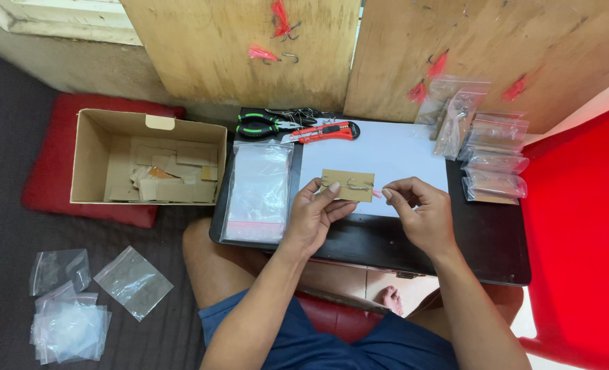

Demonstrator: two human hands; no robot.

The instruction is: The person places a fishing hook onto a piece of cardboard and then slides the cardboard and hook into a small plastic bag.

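Observation:
My left hand [314, 214] holds a small brown cardboard card [347, 185] by its left edge above a white sheet [393, 154]. Metal fishing hooks [354, 183] lie across the card. My right hand [419, 211] pinches the pink end of a hook rig [377, 194] at the card's right edge. Both hands hover over a black lap board [486, 240] resting on my knees.
A stack of clear zip bags [260, 192] lies left of the card. Green-handled pliers [263, 125] and a red utility knife [325, 131] sit at the board's back. Filled bags [492, 161] pile at right. A cardboard box [89, 157] of cards stands left; loose bags [71, 322] lie on the floor.

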